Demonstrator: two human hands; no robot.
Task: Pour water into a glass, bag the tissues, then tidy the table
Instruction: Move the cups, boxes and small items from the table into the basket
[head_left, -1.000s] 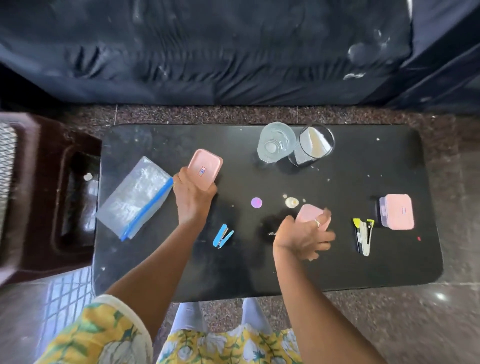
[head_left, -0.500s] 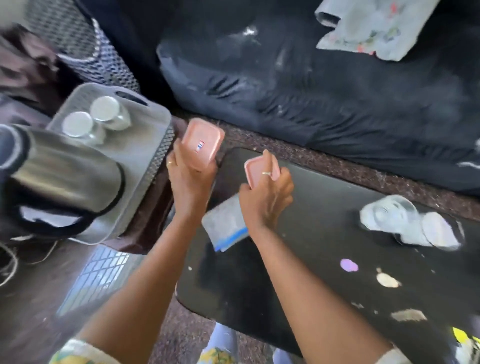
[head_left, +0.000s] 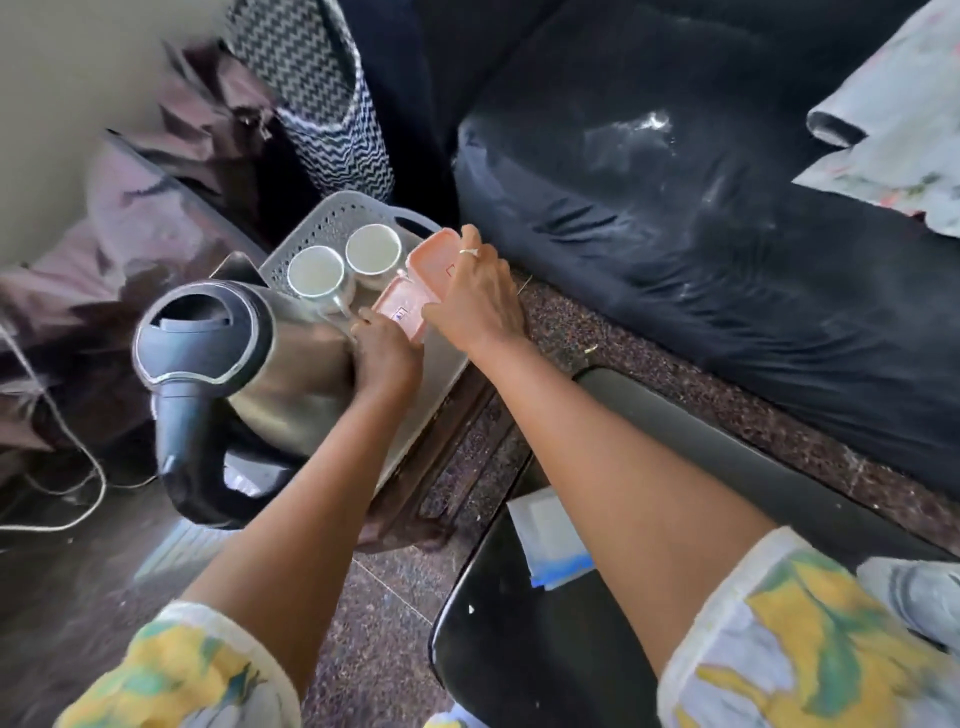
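Observation:
Both hands are over the grey perforated tray (head_left: 332, 221) left of the black table (head_left: 540, 639). My left hand (head_left: 387, 351) holds a pink box (head_left: 402, 304) low in the tray. My right hand (head_left: 475, 296) grips a second pink box (head_left: 434, 254) by its edge, just above and behind the first. The two boxes touch or overlap. The zip bag with tissues (head_left: 550, 535) lies on the table's left end, partly under my right forearm. The water glass is out of view.
Two white cups (head_left: 317, 271) (head_left: 373, 249) stand at the back of the tray. A steel electric kettle (head_left: 234, 358) with a black handle sits left of my left hand, its cord on the floor. A dark sofa (head_left: 701, 234) is behind.
Both hands have carried the pink boxes from above the table's left end over to the tray and lowered them. The view has swung further left.

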